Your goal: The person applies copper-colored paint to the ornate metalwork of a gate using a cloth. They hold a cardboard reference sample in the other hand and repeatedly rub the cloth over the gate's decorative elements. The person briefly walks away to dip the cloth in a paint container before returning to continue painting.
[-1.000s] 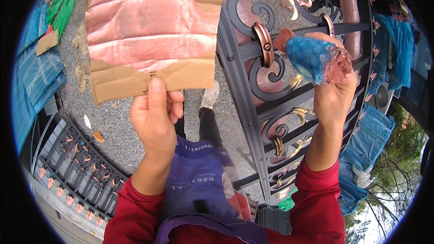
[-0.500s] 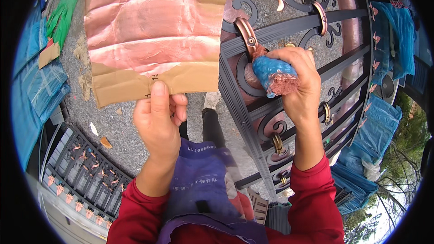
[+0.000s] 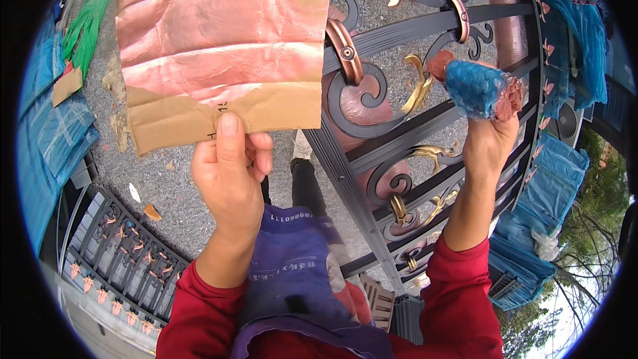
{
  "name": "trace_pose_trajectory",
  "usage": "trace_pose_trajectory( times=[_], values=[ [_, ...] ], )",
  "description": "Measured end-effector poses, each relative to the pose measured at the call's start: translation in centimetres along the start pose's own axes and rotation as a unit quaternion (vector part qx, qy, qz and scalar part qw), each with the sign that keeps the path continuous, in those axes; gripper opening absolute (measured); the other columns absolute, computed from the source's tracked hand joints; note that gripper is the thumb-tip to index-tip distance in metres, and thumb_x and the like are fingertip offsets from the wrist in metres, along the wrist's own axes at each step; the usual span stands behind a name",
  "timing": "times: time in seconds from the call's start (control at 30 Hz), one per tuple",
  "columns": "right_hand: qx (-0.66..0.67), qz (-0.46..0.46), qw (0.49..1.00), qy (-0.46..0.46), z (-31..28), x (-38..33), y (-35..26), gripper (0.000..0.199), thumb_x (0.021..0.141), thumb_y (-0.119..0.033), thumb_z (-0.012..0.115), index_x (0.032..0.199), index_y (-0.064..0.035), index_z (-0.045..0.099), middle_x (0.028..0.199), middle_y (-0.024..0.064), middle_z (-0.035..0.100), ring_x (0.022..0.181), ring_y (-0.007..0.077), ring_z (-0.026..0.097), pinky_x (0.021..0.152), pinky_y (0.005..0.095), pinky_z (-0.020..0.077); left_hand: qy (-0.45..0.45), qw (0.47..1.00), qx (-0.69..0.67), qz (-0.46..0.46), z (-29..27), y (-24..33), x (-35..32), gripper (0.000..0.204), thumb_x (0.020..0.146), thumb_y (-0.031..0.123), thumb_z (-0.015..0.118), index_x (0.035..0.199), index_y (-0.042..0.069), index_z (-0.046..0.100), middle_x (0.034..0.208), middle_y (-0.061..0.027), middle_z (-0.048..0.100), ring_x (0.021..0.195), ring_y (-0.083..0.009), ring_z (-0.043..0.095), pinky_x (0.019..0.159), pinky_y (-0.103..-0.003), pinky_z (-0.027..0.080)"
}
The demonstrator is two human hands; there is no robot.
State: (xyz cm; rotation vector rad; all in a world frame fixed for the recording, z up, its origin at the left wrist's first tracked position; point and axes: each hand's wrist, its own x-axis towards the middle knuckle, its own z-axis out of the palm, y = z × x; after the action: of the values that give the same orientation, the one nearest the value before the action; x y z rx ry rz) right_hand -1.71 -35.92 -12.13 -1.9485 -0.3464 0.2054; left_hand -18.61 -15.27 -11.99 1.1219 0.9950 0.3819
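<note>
Evidently mid-painting, the left hand (image 3: 229, 173) is pinching a paint-stained cardboard sheet (image 3: 219, 46) against the gate (image 3: 372, 146) as a shield, while the right hand (image 3: 488, 139) is gripping a blue sponge (image 3: 473, 86) near the gate's upper scrolls, needing careful dabbing.

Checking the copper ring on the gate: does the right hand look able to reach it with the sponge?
Probably yes: the right hand holds the sponge beside the ring, nothing between.
</note>
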Motion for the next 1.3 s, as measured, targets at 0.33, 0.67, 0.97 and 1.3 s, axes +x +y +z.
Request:
trace_pose_trajectory(
  times=[0.33, 0.67, 0.97, 1.3],
  values=[
    [-0.344, -0.117, 0.915, -0.176, 0.0, 1.0, 0.4, 0.038, 0.064, 0.01, 0.049, 0.099, 0.0017, 0.06, 0.088, 0.0161, 0.058, 0.083, 0.0351, 0.05, 0.075, 0.0408, 0.0405, -0.045, 0.999, -0.012, -0.003, 2.2, -0.2, -0.1, 0.042, 0.098, 0.035, 0.048, 0.074, 0.002, 0.06, 0.061, -0.0027, 0.057, 0.049, -0.0045, 0.045, 0.044, -0.018, 0.032],
    [-0.343, -0.108, 0.901, -0.243, -0.1, 1.3, 0.1, 0.038, 0.065, 0.008, 0.049, 0.101, 0.0007, 0.06, 0.085, 0.0139, 0.057, 0.084, 0.033, 0.05, 0.078, 0.0391, 0.0401, -0.051, 0.998, -0.022, -0.018, 2.4, -1.6, 0.6, 0.04, 0.099, 0.033, 0.047, 0.075, 0.003, 0.059, 0.061, -0.0021, 0.056, 0.049, -0.0043, 0.045, 0.045, -0.018, 0.033],
    [-0.339, -0.115, 0.896, -0.263, 1.2, 0.9, -0.9, 0.031, 0.067, 0.007, 0.051, 0.096, 0.0004, 0.061, 0.083, 0.0132, 0.057, 0.082, 0.033, 0.05, 0.075, 0.0397, 0.0385, -0.031, 0.999, -0.018, -0.022, 2.6, -1.8, 1.1, 0.041, 0.098, 0.033, 0.048, 0.075, 0.002, 0.059, 0.058, -0.0024, 0.055, 0.048, -0.0053, 0.047, 0.044, -0.019, 0.034],
    [-0.363, -0.109, 0.888, -0.259, 0.7, 1.4, -1.1, 0.031, 0.068, 0.008, 0.051, 0.096, -0.0012, 0.061, 0.081, 0.0137, 0.056, 0.078, 0.0334, 0.05, 0.072, 0.04, 0.0377, -0.048, 0.999, -0.012, -0.023, 2.3, -1.9, 1.1, 0.04, 0.099, 0.032, 0.047, 0.075, 0.002, 0.059, 0.058, -0.002, 0.055, 0.047, -0.0048, 0.046, 0.044, -0.018, 0.033]
  ],
)
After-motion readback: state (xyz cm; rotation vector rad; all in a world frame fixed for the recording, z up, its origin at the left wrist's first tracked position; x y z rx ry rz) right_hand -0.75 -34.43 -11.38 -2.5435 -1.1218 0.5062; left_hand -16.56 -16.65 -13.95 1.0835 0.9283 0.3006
